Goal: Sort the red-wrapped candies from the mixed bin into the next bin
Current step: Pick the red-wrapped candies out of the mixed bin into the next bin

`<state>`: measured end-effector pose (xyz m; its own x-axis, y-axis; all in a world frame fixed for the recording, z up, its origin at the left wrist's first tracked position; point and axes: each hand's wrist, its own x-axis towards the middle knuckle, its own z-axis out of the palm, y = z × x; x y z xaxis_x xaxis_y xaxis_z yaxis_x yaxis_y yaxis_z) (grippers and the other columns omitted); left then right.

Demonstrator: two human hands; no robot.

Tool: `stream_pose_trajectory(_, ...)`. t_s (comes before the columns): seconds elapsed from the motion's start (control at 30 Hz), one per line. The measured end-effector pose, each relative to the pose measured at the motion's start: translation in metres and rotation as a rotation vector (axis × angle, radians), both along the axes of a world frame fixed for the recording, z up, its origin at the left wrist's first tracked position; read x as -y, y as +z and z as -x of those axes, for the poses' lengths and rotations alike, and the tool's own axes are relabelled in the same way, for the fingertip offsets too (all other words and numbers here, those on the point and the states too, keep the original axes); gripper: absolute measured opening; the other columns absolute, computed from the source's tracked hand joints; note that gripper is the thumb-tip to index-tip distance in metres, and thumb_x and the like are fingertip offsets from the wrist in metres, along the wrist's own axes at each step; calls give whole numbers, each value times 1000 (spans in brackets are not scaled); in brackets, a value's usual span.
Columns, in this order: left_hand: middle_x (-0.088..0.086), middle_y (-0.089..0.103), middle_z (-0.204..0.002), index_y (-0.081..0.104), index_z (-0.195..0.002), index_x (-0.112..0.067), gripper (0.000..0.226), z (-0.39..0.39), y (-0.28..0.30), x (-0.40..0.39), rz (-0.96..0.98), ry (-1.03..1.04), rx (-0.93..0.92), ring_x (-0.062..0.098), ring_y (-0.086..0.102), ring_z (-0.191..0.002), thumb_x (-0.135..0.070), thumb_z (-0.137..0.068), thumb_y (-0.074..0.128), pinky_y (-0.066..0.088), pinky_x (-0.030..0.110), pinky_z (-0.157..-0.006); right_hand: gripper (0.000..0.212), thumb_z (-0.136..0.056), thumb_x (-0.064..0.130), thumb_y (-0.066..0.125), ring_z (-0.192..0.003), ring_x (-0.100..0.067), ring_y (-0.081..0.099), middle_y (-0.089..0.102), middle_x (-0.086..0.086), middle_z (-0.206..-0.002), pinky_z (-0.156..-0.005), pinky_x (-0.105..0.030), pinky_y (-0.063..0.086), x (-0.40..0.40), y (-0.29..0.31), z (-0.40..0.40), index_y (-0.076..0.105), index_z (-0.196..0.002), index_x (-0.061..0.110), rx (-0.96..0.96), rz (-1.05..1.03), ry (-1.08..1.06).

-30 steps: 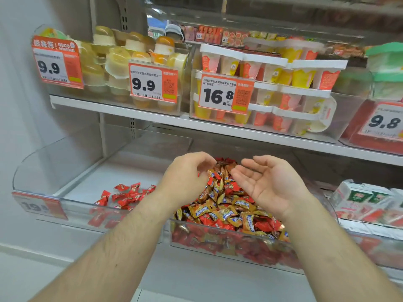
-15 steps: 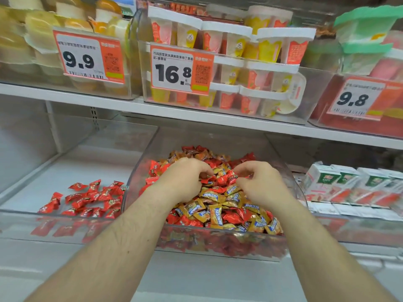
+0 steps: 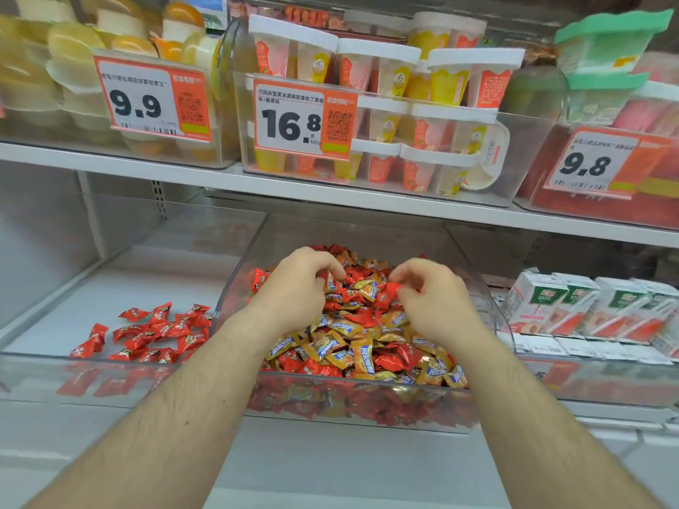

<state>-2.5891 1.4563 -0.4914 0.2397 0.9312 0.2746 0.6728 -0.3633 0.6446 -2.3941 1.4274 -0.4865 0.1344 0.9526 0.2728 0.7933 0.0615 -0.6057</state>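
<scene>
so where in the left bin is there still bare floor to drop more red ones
The left bin is bare behind the red candies, back to its rear wall, and left of them along the front wall. The front right corner is crowded. The mixed bin is heaped full, both hands in it.

The mixed bin (image 3: 235,284) and next bin (image 3: 44,365) stand open-topped, the upper shelf (image 3: 220,180) overhanging both.

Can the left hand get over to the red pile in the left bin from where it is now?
Probably yes. The left hand is in the mixed bin, right beside the clear wall dividing it from the left bin. That bin is open on top, and nothing covers the red pile.
</scene>
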Motion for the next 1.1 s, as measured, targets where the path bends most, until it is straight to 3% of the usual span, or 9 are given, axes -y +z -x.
stream_pose_trajectory(0.13,-9,45,-107,61,-95,-30,46,-19,4,3,89,-83,-99,15,52,-89,6,-94,33,40,23,-64,37,-93,-9,39,-77,-21,66,63,-5,-84,-73,-40,57,7,20,-12,67,-83,13,-693,38,-95)
stream_pose_trajectory(0.23,-6,54,-105,66,-93,-26,37,-31,2,5,154,-100,-219,14,55,-64,-5,-96,36,40,23,-49,32,-89,-13,44,-68,-22,57,57,-10,-78,-65,-35,58,5,22,-23,68,-74,1,-838,58,-247)
stream_pose_trajectory(0.4,-9,56,-122,67,-118,-30,39,-40,2,7,141,-116,-545,17,56,-111,-52,-86,61,49,36,-92,23,-80,-6,58,-55,-16,45,51,-4,-63,-59,-31,44,-3,21,-36,56,-63,9,-724,160,-272)
stream_pose_trajectory(0.53,-5,58,-121,64,-118,-27,34,-33,5,4,197,-113,-538,9,57,-76,-43,-87,67,45,26,-69,18,-86,18,57,-71,-22,55,63,-6,-71,-71,-39,49,-11,13,-16,67,-71,12,-217,119,-183)
stream_pose_trajectory(0.63,-5,63,-89,63,-107,-24,29,-18,4,4,224,-103,-462,9,55,-60,-41,-85,71,42,24,-56,31,-89,38,61,-101,-23,63,70,-3,-110,-88,-37,53,-16,8,3,70,-111,19,22,220,-101)
stream_pose_trajectory(0.77,-10,52,-91,63,-106,-26,30,2,6,6,193,-33,-305,8,50,-72,-44,-83,73,36,23,-61,43,-85,42,69,-106,-25,62,66,-5,-119,-88,-37,53,-20,3,16,65,-119,17,239,351,-50)
stream_pose_trajectory(0.87,-10,56,-95,61,-98,-23,26,11,7,7,138,43,-207,15,55,-83,-48,-89,63,38,27,-68,33,-84,32,72,-93,-23,62,62,-3,-107,-77,-32,52,-18,2,17,64,-112,19,238,361,-38)
stream_pose_trajectory(0.97,0,57,-68,54,-78,-18,31,17,9,6,122,109,-136,18,52,-58,-44,-95,54,37,29,-55,23,-85,28,73,-83,-18,57,61,-1,-102,-70,-27,44,-14,3,11,67,-104,19,177,299,-28)
stream_pose_trajectory(1.1,-11,70,-81,61,-90,-30,18,23,13,7,129,117,-70,5,52,-46,-19,-94,47,44,24,-50,19,-85,30,76,-57,-11,55,65,2,-75,-52,-25,43,-5,5,-7,66,-79,15,-101,211,-45)
